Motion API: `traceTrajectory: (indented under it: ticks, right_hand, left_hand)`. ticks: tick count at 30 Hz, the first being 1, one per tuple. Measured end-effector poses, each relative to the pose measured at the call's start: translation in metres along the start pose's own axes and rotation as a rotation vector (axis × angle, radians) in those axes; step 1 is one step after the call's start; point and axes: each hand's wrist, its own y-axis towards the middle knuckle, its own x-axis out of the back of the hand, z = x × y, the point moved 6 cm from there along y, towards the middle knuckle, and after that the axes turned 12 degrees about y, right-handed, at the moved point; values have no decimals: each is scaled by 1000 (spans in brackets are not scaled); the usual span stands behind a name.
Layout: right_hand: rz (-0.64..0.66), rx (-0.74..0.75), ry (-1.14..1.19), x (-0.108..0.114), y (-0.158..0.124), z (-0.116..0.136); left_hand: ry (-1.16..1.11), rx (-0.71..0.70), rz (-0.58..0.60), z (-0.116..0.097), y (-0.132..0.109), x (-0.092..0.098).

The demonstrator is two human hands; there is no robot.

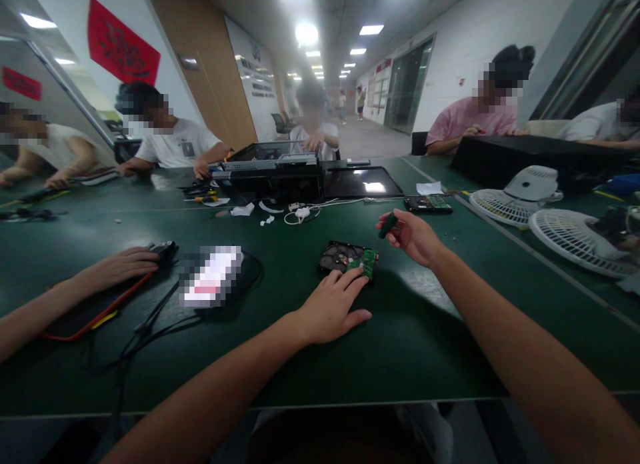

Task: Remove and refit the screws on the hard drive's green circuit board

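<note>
A hard drive (333,256) lies on the green table (300,374) with its underside up, showing a green circuit board (369,259) at its right end. My left hand (336,303) lies with stretched fingers at the drive's near edge, its fingertips on the circuit board. To the right and a little above the drive, my right hand (411,237) is raised over the table. It grips a short dark green tool handle (388,225) between thumb and fingers; whether a blade or tip extends from it I cannot make out.
Another hard drive (429,204) lies farther back. An opened computer case (273,181) and a flat dark panel (363,182) stand beyond it. White fans (575,241) are at right. A lit phone (213,276), black cables (143,327) and a co-worker's hand (117,269) are at left.
</note>
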Motion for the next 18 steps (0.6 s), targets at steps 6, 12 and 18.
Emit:
traceTrajectory:
  ticks: [6,12,18]
  right_hand:
    - [23,10,52,1,3,-2]
    - [11,16,35,-2,2,-1]
    - [-7,-2,24,-1,1,-2]
  left_hand:
    - [-23,-4,27,2,0,-2]
    - [-38,-14,5,5,1,-3]
    - [-5,-36,-4,5,1,-6]
